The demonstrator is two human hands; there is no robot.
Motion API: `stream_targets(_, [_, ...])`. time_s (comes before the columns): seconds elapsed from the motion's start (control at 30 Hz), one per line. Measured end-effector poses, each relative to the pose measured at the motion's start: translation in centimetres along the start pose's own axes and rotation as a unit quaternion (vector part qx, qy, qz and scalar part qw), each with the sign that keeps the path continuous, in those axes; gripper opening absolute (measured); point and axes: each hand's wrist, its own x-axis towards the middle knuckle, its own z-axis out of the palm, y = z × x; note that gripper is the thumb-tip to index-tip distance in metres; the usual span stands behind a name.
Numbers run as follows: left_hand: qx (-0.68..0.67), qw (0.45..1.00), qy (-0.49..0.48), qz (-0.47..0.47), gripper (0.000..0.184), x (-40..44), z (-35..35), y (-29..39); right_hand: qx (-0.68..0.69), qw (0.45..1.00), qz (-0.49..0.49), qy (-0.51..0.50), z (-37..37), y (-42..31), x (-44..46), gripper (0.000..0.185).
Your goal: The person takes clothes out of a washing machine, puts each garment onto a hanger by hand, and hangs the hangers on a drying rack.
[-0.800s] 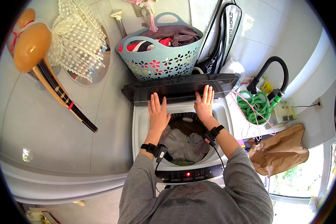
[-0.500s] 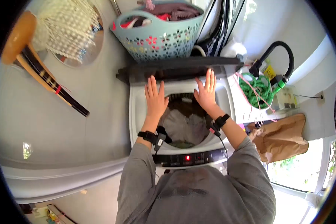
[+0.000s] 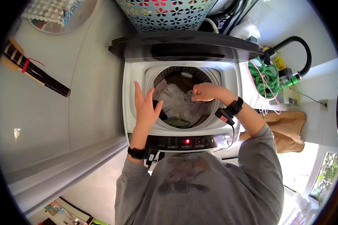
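The white top-loading washing machine (image 3: 133, 120) stands with its dark lid (image 3: 184, 50) raised at the back. Inside the drum lie grey clothes (image 3: 174, 99), with a green piece (image 3: 176, 122) near the front. My left hand (image 3: 145, 107) is over the machine's left rim, fingers spread, holding nothing. Over the right part of the drum opening, my right hand (image 3: 206, 92) has its fingers curled together and pointing left. Whatever may be between those fingertips is too small to make out. Red digits glow on the control panel (image 3: 182, 142).
A blue-green laundry basket (image 3: 169, 17) stands behind the lid. To the right are a black flexible hose (image 3: 307, 56), green rope (image 3: 266, 80), pink hangers (image 3: 264, 90) and a brown paper bag (image 3: 289, 129). A dark wooden stick (image 3: 45, 80) lies at the left.
Both hands have come away from the raised lid. My right hand has moved down over the drum, and its fingers have curled. My left hand stays spread, now lower and beside the opening. The view has shifted.
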Motion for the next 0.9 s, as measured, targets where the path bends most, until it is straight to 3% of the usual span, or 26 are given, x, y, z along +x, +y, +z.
stream_targets(0.03, [0.002, 1.000, -0.008, -0.014, 0.048, -1.1, 0.0, -0.3, -0.008, 0.982, 0.026, -0.188, -0.9, -0.2, 1.2, 0.031])
stream_targets(0.07, [0.005, 0.999, -0.016, -0.028, 0.047, -1.9, 0.1, -0.6, -0.041, 0.968, 0.027, -0.247, -0.8, 0.4, 3.3, 0.037])
stream_targets(0.1, [0.008, 0.999, -0.013, -0.035, 0.047, -2.7, 0.0, -0.9, -0.043, 0.967, 0.021, -0.252, -0.3, 1.1, 5.2, 0.037])
stream_targets(0.17, [0.029, 0.994, -0.028, -0.102, 0.044, -4.1, 0.3, -1.4, 0.027, 0.986, 0.013, -0.161, 1.3, 2.7, 9.1, 0.038])
stream_targets(0.23, [0.030, 0.992, -0.031, -0.117, 0.043, -4.9, 0.5, -2.4, -0.016, 0.981, 0.020, -0.194, 4.5, 5.1, 14.2, 0.036])
stream_targets(0.3, [0.029, 0.990, -0.036, -0.130, 0.042, -5.4, 0.9, -3.0, -0.012, 0.989, 0.086, -0.120, 8.4, 7.5, 17.4, 0.031])
stream_targets(0.37, [0.061, 0.991, -0.052, -0.111, 0.041, -5.8, 0.7, -2.8, 0.001, 0.983, 0.094, -0.158, 13.0, 9.1, 19.8, 0.031])
stream_targets(0.4, [0.060, 0.990, -0.055, -0.117, 0.041, -5.8, 0.9, -2.8, -0.023, 0.983, 0.034, -0.177, 18.6, 13.3, 22.6, 0.033])
stream_targets(0.43, [0.054, 0.988, -0.063, -0.128, 0.039, -5.9, 0.7, -2.9, -0.043, 0.979, -0.031, -0.195, 18.9, 11.4, 22.9, 0.036])
stream_targets(0.47, [0.047, 0.987, -0.065, -0.136, 0.037, -5.7, 0.7, -2.9, -0.010, 0.971, 0.082, -0.225, 18.6, 10.4, 22.3, 0.041])
stream_targets(0.5, [0.051, 0.987, -0.065, -0.141, 0.037, -5.6, 0.6, -2.7, -0.009, 0.970, 0.077, -0.228, 18.7, 9.7, 21.5, 0.041])
stream_targets(0.63, [0.086, 0.980, -0.091, -0.154, 0.039, -5.3, 0.3, -2.4, 0.061, 0.950, 0.226, -0.206, 20.4, 10.2, 21.3, 0.049])
stream_targets(0.77, [0.090, 0.979, -0.099, -0.156, 0.041, -5.1, 0.2, -2.2, 0.053, 0.930, 0.302, -0.203, 23.2, 15.8, 21.8, 0.056])
stream_targets(0.9, [0.091, 0.972, -0.114, -0.183, 0.041, -5.0, 0.1, -1.7, -0.001, 0.928, 0.309, -0.210, 24.8, 18.0, 21.3, 0.056])
